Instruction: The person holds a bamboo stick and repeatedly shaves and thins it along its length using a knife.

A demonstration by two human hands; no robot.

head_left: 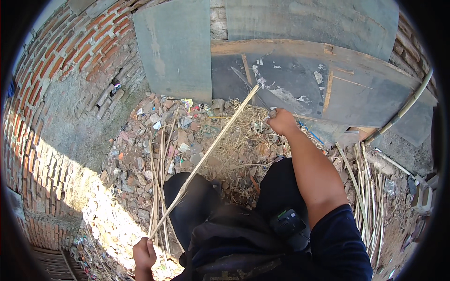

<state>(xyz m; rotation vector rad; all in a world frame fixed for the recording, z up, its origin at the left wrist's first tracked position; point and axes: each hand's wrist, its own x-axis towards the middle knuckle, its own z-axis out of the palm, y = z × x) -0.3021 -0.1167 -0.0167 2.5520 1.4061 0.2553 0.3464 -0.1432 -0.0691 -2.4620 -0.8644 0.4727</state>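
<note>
From afar, I had the left hand (144, 253) clamped on a long, pale bamboo strip's (220, 136) near end, the right hand (282, 122), arm outstretched, gripping a grey-bladed knife (264, 103).

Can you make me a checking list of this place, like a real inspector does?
Surface: uneven ground covered in rubble.
Job's things: a split bamboo strip, slanting; a long-bladed knife near its upper end, contact unclear; more strips lie left and right.
Clutter: plastic scraps, pale shreds.
Hands: left hand closed on the strip's lower end; right hand closed on the knife's handle.
Cables: nothing certain; a thin blue strand or strip lies right of the right forearm.
Surroundings: brick wall left, grey sheets ahead.
</note>
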